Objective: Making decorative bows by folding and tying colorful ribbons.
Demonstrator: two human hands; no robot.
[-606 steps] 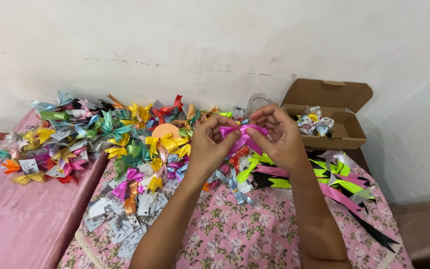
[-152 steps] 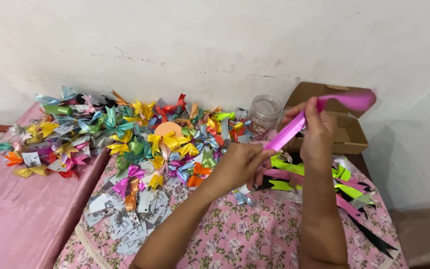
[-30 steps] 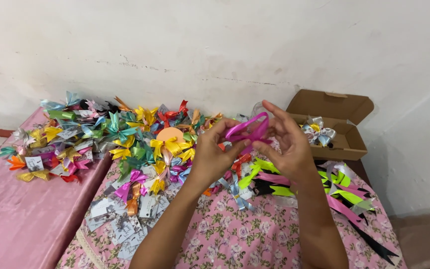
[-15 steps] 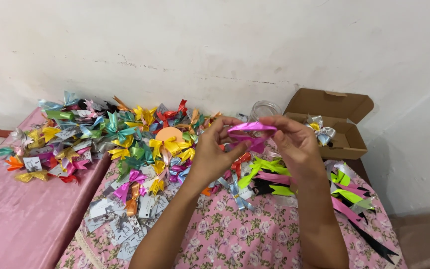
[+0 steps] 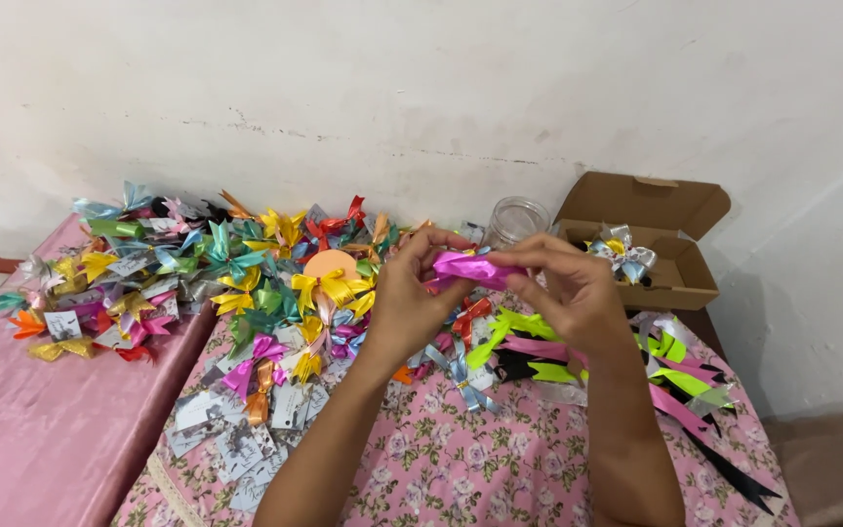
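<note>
- Left hand [image 5: 412, 303] and right hand [image 5: 568, 288] pinch a folded magenta ribbon [image 5: 470, 266] between them, above the bench [image 5: 461, 468].
- Pile of finished bows [image 5: 246, 283] left; glass jar [image 5: 516, 221] and open cardboard box [image 5: 661, 244] behind.

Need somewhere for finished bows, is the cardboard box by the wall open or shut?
Open: the cardboard box has its lid flap standing up, with a silver bow inside.

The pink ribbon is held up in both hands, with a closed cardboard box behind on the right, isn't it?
Not quite: the head view shows the box open, flap up, with a bow inside. The pink ribbon is indeed held between the left hand and right hand.
</note>
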